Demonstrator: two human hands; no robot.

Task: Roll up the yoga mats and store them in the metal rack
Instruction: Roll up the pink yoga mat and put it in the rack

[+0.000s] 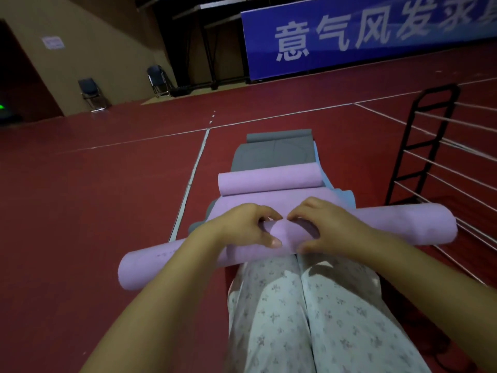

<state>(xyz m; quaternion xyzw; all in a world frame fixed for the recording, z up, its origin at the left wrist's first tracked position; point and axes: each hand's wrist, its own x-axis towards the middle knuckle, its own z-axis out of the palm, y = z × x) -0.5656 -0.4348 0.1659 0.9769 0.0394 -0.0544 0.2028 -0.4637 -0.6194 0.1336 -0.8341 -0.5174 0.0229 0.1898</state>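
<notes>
A pink yoga mat (403,224) lies partly rolled across my knees, its roll running from lower left to right. My left hand (242,227) and my right hand (328,227) sit side by side on the middle of the roll, fingers curled over its top and thumbs on its near side. The far end of the same pink mat (269,181) is curled into a smaller roll ahead. Under it lie a grey mat (274,154) and a blue mat (347,197), flat on the floor. The metal rack (425,135) stands at the right, black frame with white bars.
The red sports floor (107,197) with white lines stretches left and ahead. Two folding chairs (91,94) stand by the far beige wall. A blue banner (349,36) with white characters hangs at the back right. My patterned trouser legs (309,319) fill the lower centre.
</notes>
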